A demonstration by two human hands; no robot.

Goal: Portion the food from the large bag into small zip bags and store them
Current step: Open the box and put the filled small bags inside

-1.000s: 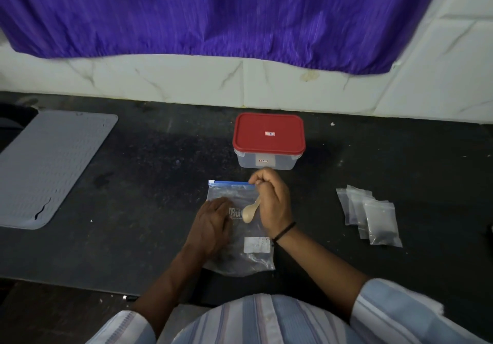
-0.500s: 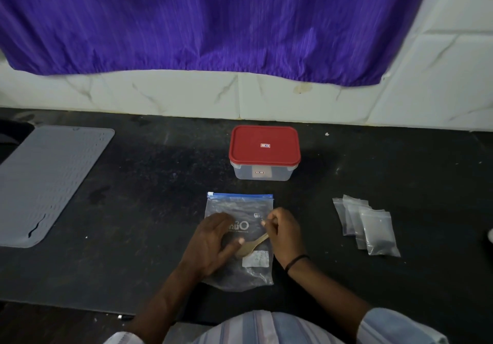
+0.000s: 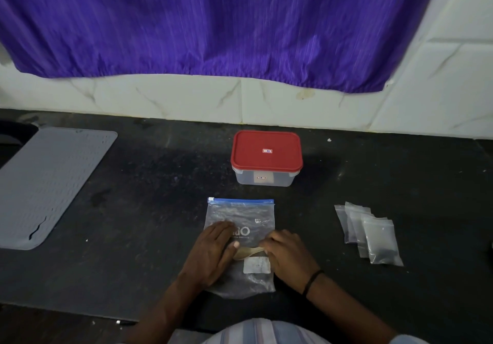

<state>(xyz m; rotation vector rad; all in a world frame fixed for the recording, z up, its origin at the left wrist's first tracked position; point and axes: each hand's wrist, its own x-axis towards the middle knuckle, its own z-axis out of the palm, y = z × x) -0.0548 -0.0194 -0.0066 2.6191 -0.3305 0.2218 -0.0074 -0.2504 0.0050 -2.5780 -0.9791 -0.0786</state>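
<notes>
The large clear zip bag (image 3: 240, 215) with a blue slider strip lies flat on the black counter (image 3: 149, 191), its seal toward the wall. My left hand (image 3: 210, 253) rests flat on the bag's left half, fingers straight. My right hand (image 3: 288, 255) pinches the handle of a small tan spoon (image 3: 246, 252) that lies across the bag between both hands. Several small zip bags (image 3: 370, 231) lie overlapped to the right, dark contents showing in the nearest one. A clear container with a red lid (image 3: 266, 154) stands shut behind the large bag.
A grey ribbed mat (image 3: 45, 181) covers the counter's left end. A white tiled wall (image 3: 293, 101) and a hanging purple cloth (image 3: 213, 23) back the counter. The counter's front edge runs just below my wrists.
My right hand has come down from the bag's top edge to its middle, bringing the spoon low and flat across the bag. My left hand stays on the bag.
</notes>
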